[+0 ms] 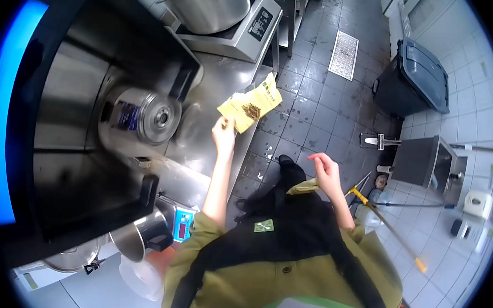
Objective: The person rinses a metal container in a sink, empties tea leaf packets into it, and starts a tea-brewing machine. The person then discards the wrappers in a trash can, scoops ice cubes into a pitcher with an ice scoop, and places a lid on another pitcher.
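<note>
My left hand [224, 134] is closed on the lower corner of a yellow packet [252, 106]. The packet is printed with dark lettering and a picture of a brown heap, and it is held up near the edge of the steel counter [206, 78]. In front of my dark apron [287, 224], my right hand [328, 173] is curled, its index finger partly extended. A thin, folded yellowish piece [304, 186] sticks out from under that hand; its kind is not clear.
A steel pot [210, 5] stands on an induction cooker [245, 32]. Left are a lidded metal canister [141, 116] and a blue-fronted scale [183, 224]. A grey bin [418, 74], a yellow-handled tool [386, 222] and a floor drain cover [344, 55] are on the right.
</note>
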Tool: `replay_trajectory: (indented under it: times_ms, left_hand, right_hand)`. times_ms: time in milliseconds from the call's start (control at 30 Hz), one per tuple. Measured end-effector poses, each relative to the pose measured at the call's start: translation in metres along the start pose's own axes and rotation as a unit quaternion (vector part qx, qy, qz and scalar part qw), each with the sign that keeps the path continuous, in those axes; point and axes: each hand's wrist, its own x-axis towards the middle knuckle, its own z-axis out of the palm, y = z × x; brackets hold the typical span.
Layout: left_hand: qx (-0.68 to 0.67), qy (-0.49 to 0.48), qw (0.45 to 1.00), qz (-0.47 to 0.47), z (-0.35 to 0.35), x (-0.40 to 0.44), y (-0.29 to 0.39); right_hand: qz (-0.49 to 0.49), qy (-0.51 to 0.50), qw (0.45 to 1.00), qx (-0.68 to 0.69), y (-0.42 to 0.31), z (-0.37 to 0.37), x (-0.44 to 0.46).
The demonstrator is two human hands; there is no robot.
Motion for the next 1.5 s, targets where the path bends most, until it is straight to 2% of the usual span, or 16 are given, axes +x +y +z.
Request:
replay_trajectory:
  times_ms: [67, 233, 400, 500, 533, 633, 700, 833, 967, 1100, 1300, 1333, 1400, 1433, 1467, 1500]
  left_hand:
    - [-0.037, 0.045, 0.998, 0.000, 0.021, 0.051, -0.022]
    - [0.087, 0.119, 0.989, 0.004, 0.042, 0.117, -0.033]
    - [0.331, 0.146, 0.928, -0.092, 0.025, 0.202, -0.069]
    - [0.344, 0.267, 0.891, -0.126, 0.030, 0.199, -0.048]
    - [0.320, 0.256, 0.907, -0.097, 0.035, 0.192, -0.035]
    - [0.325, 0.127, 0.919, 0.183, 0.038, 0.205, -0.070]
    - [0.321, 0.044, 0.935, 0.147, 0.051, 0.191, -0.039]
    - [0.427, -0.008, 0.891, 0.156, 0.062, 0.204, -0.034]
    - [0.545, -0.095, 0.828, 0.088, 0.065, 0.203, -0.007]
    - [0.462, -0.119, 0.876, 0.068, 0.055, 0.210, -0.016]
    - [0.349, 0.053, 0.888, 0.294, 0.052, 0.127, 0.040]
    - [0.175, -0.043, 0.940, 0.291, 0.058, 0.080, 0.081]
    - [0.008, -0.287, 0.954, 0.088, 0.053, 0.008, 0.122]
    - [0.094, -0.334, 0.912, 0.218, 0.046, -0.016, 0.131]
    - [0.115, -0.335, 0.912, 0.207, 0.041, -0.041, 0.149]
    - [0.143, -0.249, 0.933, 0.219, 0.038, -0.056, 0.151]
  right_hand:
    - [-0.001, 0.032, 0.999, -0.019, 0.015, -0.013, 0.023]
    - [0.045, 0.055, 0.997, -0.027, 0.029, -0.080, 0.050]
    - [0.046, 0.061, 0.997, -0.024, 0.046, -0.096, 0.083]
    - [0.037, 0.056, 0.997, -0.029, 0.045, -0.097, 0.091]
    - [0.032, 0.051, 0.998, -0.025, 0.044, -0.096, 0.094]
    - [0.044, 0.017, 0.999, -0.028, 0.048, -0.094, 0.107]
    - [0.032, -0.003, 0.998, -0.047, 0.037, -0.091, 0.115]
    - [0.016, -0.025, 0.997, -0.077, 0.020, -0.087, 0.129]
    - [0.015, -0.024, 0.998, -0.053, 0.016, -0.078, 0.133]
    - [-0.022, -0.022, 0.999, -0.044, -0.002, -0.062, 0.143]
    - [-0.058, 0.017, 0.996, 0.072, -0.039, -0.029, 0.176]
    - [-0.042, 0.007, 0.994, 0.098, -0.043, -0.024, 0.180]
    - [-0.033, -0.008, 0.981, 0.190, -0.059, -0.010, 0.183]
    - [-0.031, -0.020, 0.971, 0.235, -0.068, -0.001, 0.183]
    - [-0.032, -0.040, 0.958, 0.280, -0.076, 0.008, 0.181]
    - [-0.029, -0.061, 0.948, 0.311, -0.081, 0.015, 0.180]
